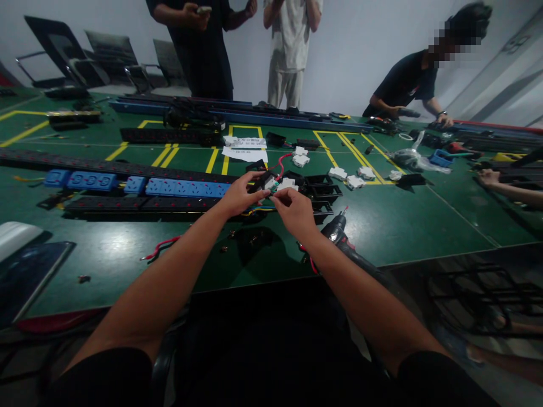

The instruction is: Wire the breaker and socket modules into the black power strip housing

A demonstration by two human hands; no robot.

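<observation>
Head view: the left hand (242, 195) and right hand (297, 210) are pinching small white plastic connector pieces (287, 183), apparently fitting them, the next move probably needing fine alignment.

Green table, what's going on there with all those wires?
Someone's left hand and right hand are close together at a white block and some wires; exactly what they pinch is too small to tell. Blue sockets lie in a row beside the left hand, and a drill rests on the table near the right hand. Other people are beyond it.
</observation>
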